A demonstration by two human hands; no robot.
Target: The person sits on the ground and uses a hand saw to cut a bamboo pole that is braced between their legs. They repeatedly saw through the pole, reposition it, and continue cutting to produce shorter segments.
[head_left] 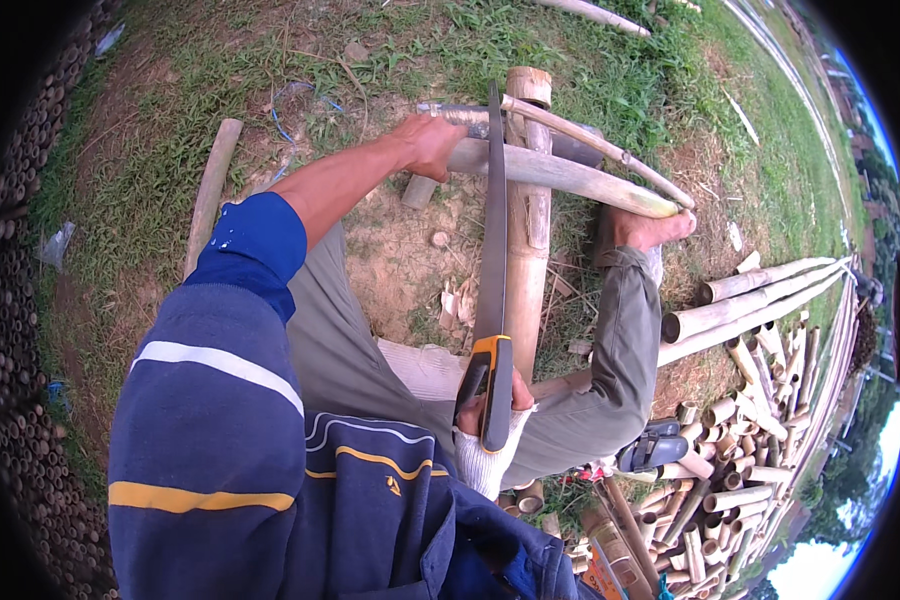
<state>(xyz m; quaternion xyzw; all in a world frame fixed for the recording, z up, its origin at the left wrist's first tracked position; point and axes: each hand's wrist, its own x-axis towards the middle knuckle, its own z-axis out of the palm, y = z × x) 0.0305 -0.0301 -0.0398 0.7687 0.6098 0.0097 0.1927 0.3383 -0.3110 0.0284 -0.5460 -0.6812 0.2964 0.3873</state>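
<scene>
My right hand (515, 400), in a white knitted glove with bare fingertips, is wrapped round the black and orange handle of a handsaw (493, 250). The long blade points away from me and crosses a pale bamboo pole (580, 180) close to its left end. Closed over that end is my left hand (433, 146), bare, just left of the blade. The pole lies across a thicker bamboo post (526, 270). My bare foot (652, 228) is at the pole's right end. A thin bamboo stick (600, 145) slants beyond the pole, its near end by my toes.
Cut bamboo pieces (725, 500) are heaped at the lower right, below long poles (750, 305). A loose pole (213, 190) lies on the grass at left. Stacked bamboo (20, 350) lines the far left edge. A dark sandal (655, 447) is beside my leg.
</scene>
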